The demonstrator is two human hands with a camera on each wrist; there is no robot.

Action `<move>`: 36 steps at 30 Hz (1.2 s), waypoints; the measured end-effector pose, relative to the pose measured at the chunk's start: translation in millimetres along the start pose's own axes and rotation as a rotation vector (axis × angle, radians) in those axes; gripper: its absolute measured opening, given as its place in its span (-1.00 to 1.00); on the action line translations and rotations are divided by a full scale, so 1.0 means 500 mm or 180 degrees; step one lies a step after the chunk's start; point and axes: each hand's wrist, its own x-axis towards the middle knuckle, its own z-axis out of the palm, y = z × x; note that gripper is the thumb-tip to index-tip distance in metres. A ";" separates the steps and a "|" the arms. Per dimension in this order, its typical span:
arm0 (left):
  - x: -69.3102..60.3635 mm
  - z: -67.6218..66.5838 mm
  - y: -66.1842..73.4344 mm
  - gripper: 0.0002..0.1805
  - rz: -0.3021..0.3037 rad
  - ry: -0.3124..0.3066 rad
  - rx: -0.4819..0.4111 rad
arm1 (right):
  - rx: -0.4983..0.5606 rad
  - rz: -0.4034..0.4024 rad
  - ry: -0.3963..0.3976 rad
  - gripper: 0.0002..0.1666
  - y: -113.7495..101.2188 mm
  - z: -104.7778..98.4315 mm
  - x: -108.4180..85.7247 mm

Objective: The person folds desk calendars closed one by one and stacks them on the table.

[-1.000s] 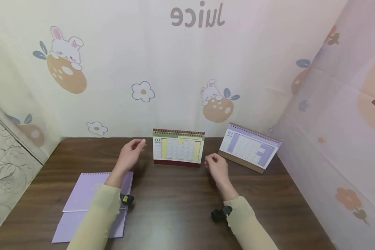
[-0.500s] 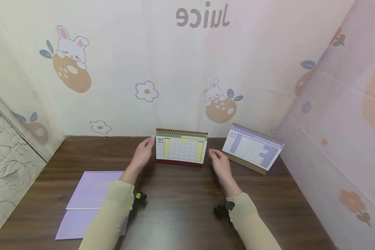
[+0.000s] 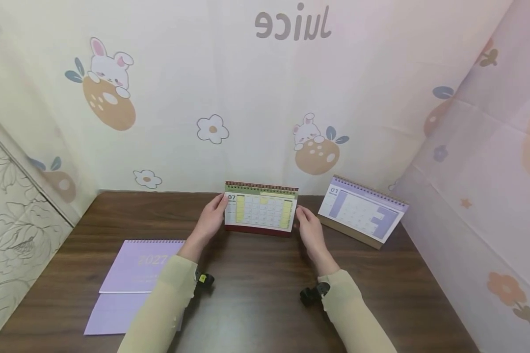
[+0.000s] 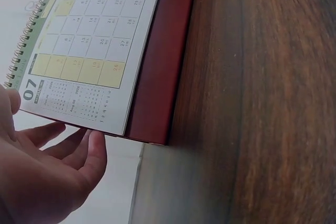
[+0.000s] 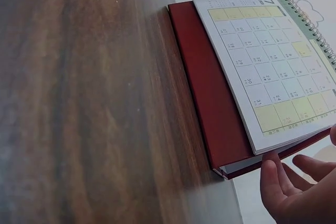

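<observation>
A desk calendar [image 3: 260,211] stands on the table near the back wall, with a July page, green spiral-bound top and dark red base. My left hand [image 3: 212,215] holds its left edge. In the left wrist view the thumb [image 4: 11,100] is at the upper corner, with the other fingers [image 4: 94,153] bent behind the edge. On the opposite side my right hand [image 3: 310,228] grips the right edge. The right wrist view shows its fingers [image 5: 273,174] against the edge and only a little of the thumb.
A purple calendar showing January [image 3: 362,211] stands angled at the back right. A purple 2027 calendar [image 3: 134,264] lies at the left, partly under my left sleeve [image 3: 163,304]. Printed curtains [image 3: 256,98] rise behind the dark wooden table [image 3: 247,304].
My left hand has moved right to the July calendar's left edge. My right hand has closed the small gap to its right edge. The whole head view has shifted slightly.
</observation>
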 end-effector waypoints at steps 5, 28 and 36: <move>-0.003 0.003 0.002 -0.18 0.0041 0.0008 0.0005 | -0.0062 -0.0053 -0.0005 -0.36 0.003 0.005 0.013; 0.002 0.006 0.023 -0.19 -0.0093 0.0091 -0.0112 | -0.0098 0.0003 -0.0001 -0.14 -0.026 0.004 0.036; -0.002 0.006 0.041 -0.20 -0.0037 0.0037 -0.0193 | 0.0020 -0.0044 -0.0021 -0.17 -0.046 0.003 0.032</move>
